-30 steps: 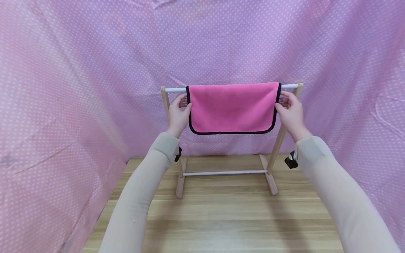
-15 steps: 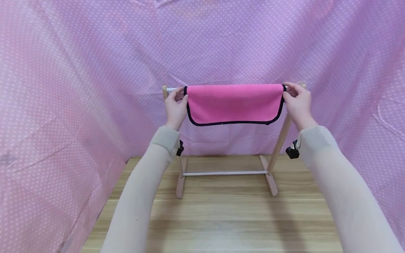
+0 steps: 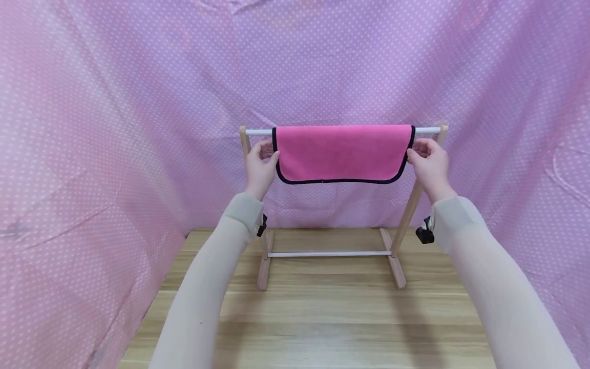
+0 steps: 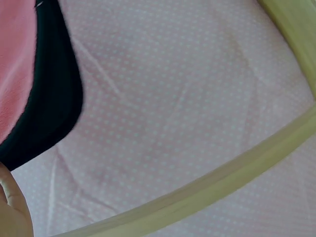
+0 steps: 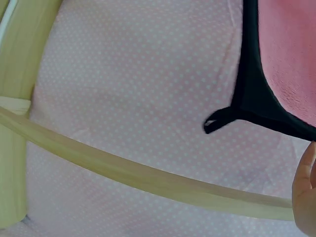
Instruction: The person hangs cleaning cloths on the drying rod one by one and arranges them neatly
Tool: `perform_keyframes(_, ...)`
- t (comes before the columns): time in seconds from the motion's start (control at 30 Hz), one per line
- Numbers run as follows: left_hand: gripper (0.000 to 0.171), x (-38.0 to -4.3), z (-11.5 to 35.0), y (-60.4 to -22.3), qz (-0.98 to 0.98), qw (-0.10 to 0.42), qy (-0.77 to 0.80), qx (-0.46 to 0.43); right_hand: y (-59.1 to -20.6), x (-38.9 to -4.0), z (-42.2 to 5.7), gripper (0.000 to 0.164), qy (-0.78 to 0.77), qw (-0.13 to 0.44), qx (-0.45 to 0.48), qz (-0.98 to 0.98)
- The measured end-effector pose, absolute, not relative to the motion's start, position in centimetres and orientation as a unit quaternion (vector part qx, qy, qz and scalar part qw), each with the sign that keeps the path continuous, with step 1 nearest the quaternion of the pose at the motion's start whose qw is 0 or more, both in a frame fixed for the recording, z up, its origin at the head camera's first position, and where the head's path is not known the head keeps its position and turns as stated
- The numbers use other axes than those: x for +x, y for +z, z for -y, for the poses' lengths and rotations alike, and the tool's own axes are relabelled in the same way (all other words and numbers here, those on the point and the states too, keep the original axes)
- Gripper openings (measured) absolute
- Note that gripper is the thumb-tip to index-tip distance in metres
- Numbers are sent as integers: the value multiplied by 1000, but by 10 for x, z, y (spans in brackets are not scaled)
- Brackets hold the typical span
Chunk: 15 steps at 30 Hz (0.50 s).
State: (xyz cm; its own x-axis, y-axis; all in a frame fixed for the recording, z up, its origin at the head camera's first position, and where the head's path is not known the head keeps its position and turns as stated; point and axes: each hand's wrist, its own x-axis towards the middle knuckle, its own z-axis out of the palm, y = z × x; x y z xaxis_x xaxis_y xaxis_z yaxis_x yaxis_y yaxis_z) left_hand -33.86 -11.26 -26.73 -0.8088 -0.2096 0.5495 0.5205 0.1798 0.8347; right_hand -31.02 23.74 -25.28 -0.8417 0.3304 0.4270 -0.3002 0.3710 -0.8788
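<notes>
A pink cloth [image 3: 343, 154] with black edging hangs folded over the white top rod [image 3: 427, 130] of a wooden rack. My left hand [image 3: 260, 168] pinches its left edge just below the rod, thumb in front and fingers partly hidden behind. On the opposite side, my right hand [image 3: 430, 168] pinches the right edge at about the same height. The left wrist view has a black-trimmed cloth corner [image 4: 57, 98] and part of the hand at lower left. A small black loop [image 5: 219, 118] sticks out from a corner in the right wrist view.
The rack's slanted wooden leg [image 3: 407, 210] stands inside the right arm, and a white lower rod [image 3: 329, 253] joins the feet. Beneath is a wood-grain table [image 3: 313, 318]. Pink dotted fabric [image 3: 322, 66] surrounds the back and sides.
Both hands rose to the rod, moving slightly apart, and then came down along the cloth's sides. The cloth's front flap now hangs shorter, its lower edge higher than one second ago.
</notes>
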Motion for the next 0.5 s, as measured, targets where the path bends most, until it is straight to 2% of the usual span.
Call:
perform_keyframes(0.27, 22, -342, 114, -284, 718, 270, -635, -91, -278, -313, -244, 3, 569, 236, 5, 788)
perform_keyframes(0.5, 20, -341, 115, -294, 724, 255, -635, -87, -281, -313, -245, 4, 587, 247, -4, 771)
